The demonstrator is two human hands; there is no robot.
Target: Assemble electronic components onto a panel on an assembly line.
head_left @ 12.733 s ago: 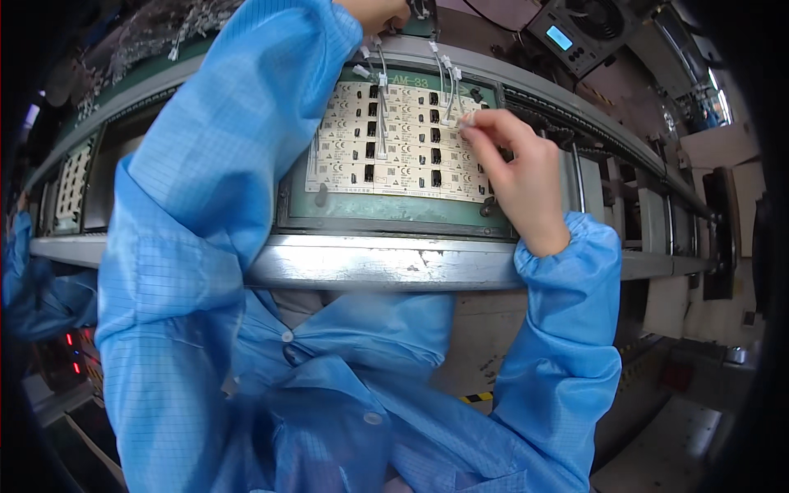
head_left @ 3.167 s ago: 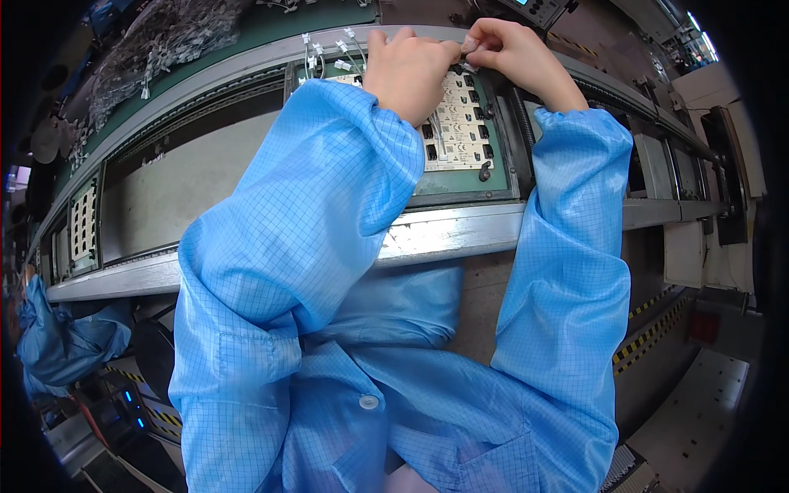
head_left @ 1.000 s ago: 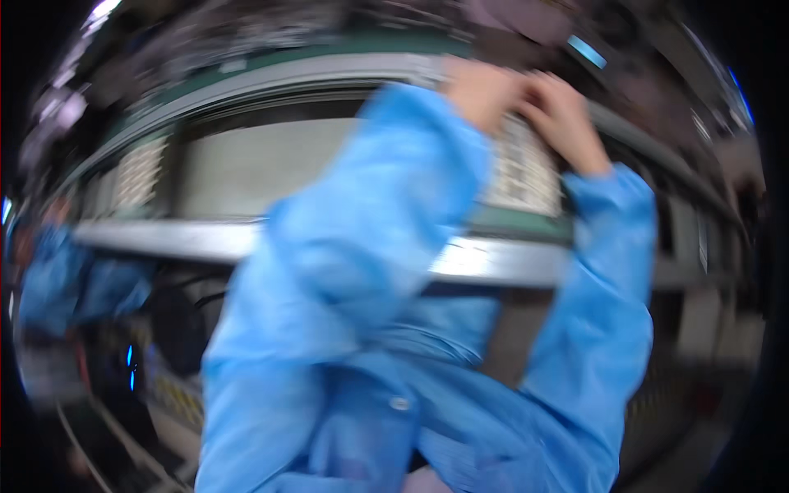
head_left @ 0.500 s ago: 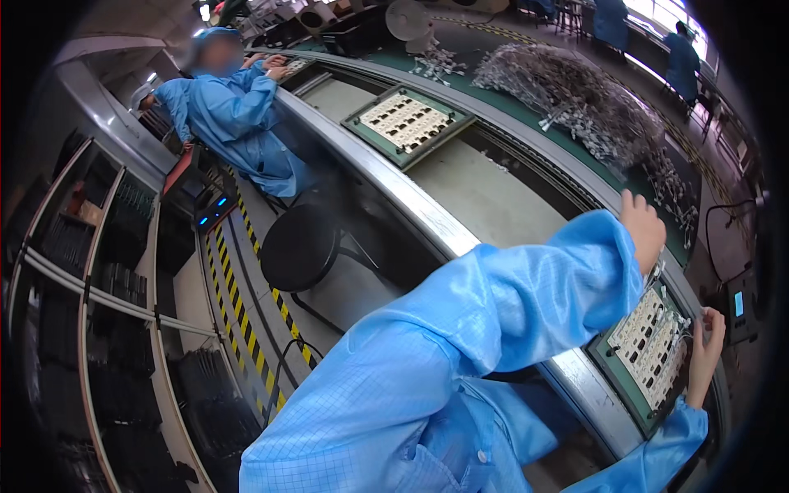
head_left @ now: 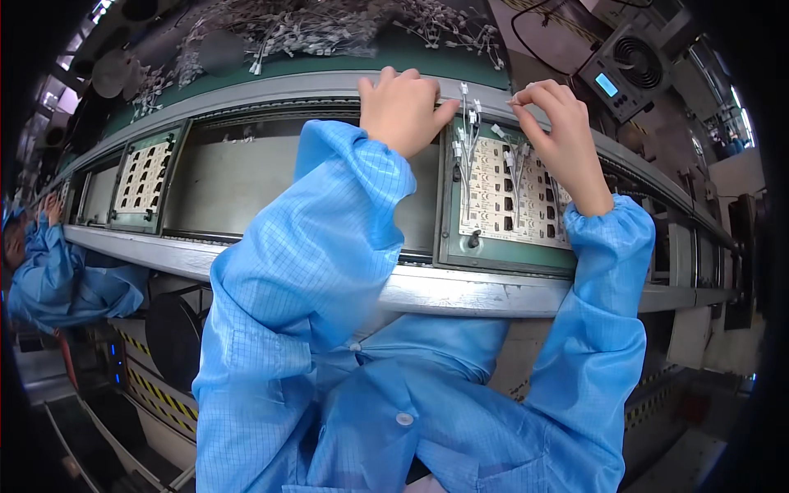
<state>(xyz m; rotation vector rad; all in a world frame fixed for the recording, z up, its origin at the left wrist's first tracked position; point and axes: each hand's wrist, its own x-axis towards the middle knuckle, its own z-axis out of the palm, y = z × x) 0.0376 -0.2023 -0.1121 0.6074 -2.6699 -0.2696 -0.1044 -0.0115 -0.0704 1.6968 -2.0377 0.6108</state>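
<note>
A green-based tray (head_left: 505, 253) in a dark frame lies on the conveyor in front of me. It carries a panel of white circuit boards (head_left: 493, 197) with rows of black components. Thin wire leads with white plugs (head_left: 470, 123) lie over the panel's left side, their ends sticking out past the far edge. My left hand (head_left: 403, 111) is over the conveyor's far rail, left of the tray, thumb stretched out and nothing visible in it. Above the panel's far right part, my right hand (head_left: 563, 135) has thumb and forefinger close together; whatever is between them is too small to make out.
Heaped wire leads (head_left: 288, 33) lie on a green surface beyond the far rail. Further left on the conveyor is another board tray (head_left: 144, 177), with a co-worker (head_left: 70, 271) past it. A metal box with a fan and lit display (head_left: 606, 85) stands at the far right.
My view has swung right and down, bringing the near tray to the middle. My right hand has left the tray's edge; its fingers are now close together above the boards.
</note>
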